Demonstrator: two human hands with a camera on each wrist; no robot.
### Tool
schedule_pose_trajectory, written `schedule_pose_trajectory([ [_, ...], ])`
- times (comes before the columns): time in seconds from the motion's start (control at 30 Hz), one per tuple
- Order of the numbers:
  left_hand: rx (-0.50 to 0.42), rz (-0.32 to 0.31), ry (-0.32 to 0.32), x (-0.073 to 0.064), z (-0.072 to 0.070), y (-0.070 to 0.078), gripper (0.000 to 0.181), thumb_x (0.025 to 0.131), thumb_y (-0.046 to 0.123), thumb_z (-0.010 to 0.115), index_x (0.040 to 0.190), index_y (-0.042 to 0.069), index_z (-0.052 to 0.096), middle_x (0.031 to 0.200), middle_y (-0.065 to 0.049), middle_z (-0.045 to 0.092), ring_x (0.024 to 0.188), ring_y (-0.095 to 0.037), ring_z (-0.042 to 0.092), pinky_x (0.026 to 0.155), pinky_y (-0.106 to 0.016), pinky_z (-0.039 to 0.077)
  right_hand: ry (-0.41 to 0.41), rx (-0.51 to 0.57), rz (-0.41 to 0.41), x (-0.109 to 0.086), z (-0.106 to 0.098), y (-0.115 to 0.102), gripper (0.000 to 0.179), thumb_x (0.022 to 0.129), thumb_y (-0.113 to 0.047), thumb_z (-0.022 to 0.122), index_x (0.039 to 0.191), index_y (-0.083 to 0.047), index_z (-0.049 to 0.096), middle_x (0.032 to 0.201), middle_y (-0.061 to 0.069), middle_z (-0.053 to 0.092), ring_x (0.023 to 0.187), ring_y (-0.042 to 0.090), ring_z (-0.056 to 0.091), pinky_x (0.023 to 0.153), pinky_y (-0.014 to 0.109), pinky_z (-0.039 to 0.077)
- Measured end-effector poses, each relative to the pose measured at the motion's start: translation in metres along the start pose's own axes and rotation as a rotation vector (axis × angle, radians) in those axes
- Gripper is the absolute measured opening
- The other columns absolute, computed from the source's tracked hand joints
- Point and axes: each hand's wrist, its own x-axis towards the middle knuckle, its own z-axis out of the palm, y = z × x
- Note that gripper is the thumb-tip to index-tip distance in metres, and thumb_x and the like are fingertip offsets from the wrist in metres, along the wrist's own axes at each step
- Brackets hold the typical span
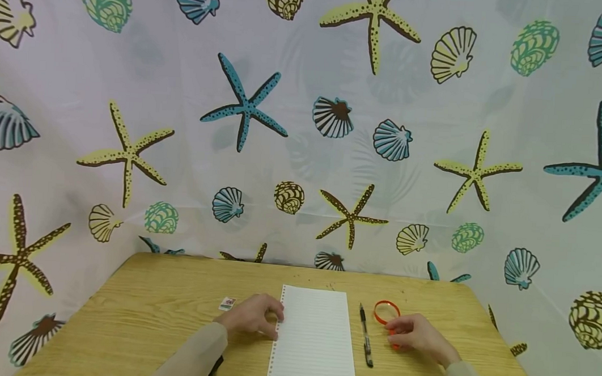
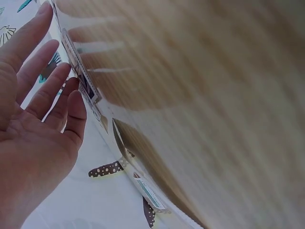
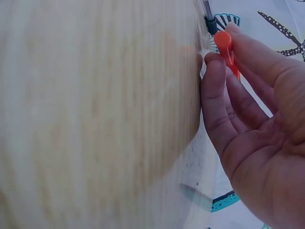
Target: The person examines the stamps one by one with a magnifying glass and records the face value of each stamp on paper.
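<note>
A sheet of lined, hole-punched paper [image 1: 315,342] lies in the middle of the wooden table. My left hand [image 1: 253,315] is at its left edge, fingers loosely bent and holding nothing; in the left wrist view the same hand [image 2: 38,105] has its palm exposed. My right hand [image 1: 421,336] pinches the handle of a red magnifying glass [image 1: 387,302], whose round lens lies toward the back of the table. Seen from the right wrist, the orange-red handle end [image 3: 222,40] is between thumb and fingers. Between paper and magnifying glass lies a pen [image 1: 366,336].
A small stamp [image 1: 227,303] lies just behind the left hand. Another small printed, stamp-like piece [image 2: 150,193] shows in the left wrist view. Behind the wooden table [image 1: 162,300] hangs a white curtain [image 1: 292,165] printed with shells and starfish.
</note>
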Motion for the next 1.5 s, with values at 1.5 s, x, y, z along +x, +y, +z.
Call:
schedule_pose_trajectory([
  [1.5,-0.035,-0.052,-0.017,-0.001,0.001,0.002,0.025,0.074,0.016,0.086,0.095,0.017,0.073,0.134,-0.008,0.061,0.131,-0.036,0.049,0.110,-0.055,0.034,-0.106,0.043,0.048,-0.003,-0.025,0.014,0.035,0.093,-0.016,0.068,0.120,0.005,0.065,0.091,0.002,0.069,0.069,0.010,0.061,0.063,0.027,0.053],
])
